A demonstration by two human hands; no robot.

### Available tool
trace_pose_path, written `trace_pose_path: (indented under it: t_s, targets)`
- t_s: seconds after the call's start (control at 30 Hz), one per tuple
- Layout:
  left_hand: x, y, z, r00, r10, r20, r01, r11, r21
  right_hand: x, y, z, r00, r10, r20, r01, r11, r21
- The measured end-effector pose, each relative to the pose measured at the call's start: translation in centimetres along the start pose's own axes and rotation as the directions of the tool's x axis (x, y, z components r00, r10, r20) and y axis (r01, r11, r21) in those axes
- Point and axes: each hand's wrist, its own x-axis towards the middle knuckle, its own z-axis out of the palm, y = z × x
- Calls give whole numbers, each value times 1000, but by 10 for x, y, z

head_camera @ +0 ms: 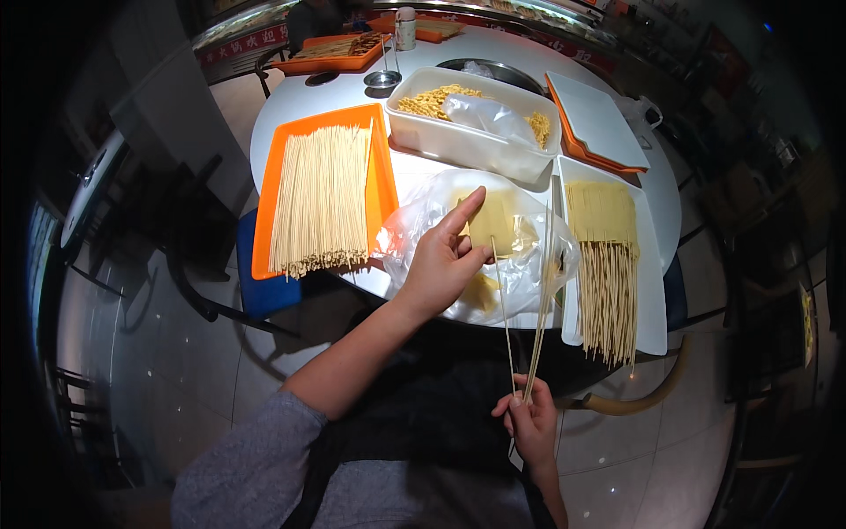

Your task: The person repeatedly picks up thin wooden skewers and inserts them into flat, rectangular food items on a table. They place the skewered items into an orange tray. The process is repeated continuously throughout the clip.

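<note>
My left hand (433, 268) grips the lower left edge of a pale yellow sheet, apparently tofu skin (492, 221), with one finger stretched out along it. Part of that grip is hidden behind the hand. Low in front of my body, my right hand (532, 416) holds several thin bamboo skewers (540, 317). One single skewer (503, 311) is splayed from the bunch, its upper end at the sheet's lower edge by my left thumb. Under the sheet spreads a clear plastic bag (423, 198) with more yellow pieces in it.
On the round white table, an orange tray (261, 251) of bare skewers stands left, a white tray (651, 278) of skewered yellow sheets right. Behind are a plastic tub (462, 142) with yellow food, stacked trays (598, 119), a ladle (383, 79) and a bottle (405, 30).
</note>
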Motion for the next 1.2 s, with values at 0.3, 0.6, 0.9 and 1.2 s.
trace_pose_path:
  t_s: [0.3, 0.6, 0.9, 1.2]
  targets:
    - [-7, -1, 17, 999, 16, 31, -12, 992, -123, 15, -6, 5, 999, -38, 17, 37, 998, 57]
    - [17, 6, 2, 989, 64, -131, -83, 986, -143, 9, -5, 2, 999, 17, 41, -19, 999, 46]
    - [22, 0, -6, 983, 148, -111, -141, 988, 68, 8, -3, 0, 998, 40, 43, -41, 999, 14]
    - [15, 1, 4, 995, 29, -90, -41, 990, -134, 10, -9, 2, 1000, 2, 28, -3, 999, 34]
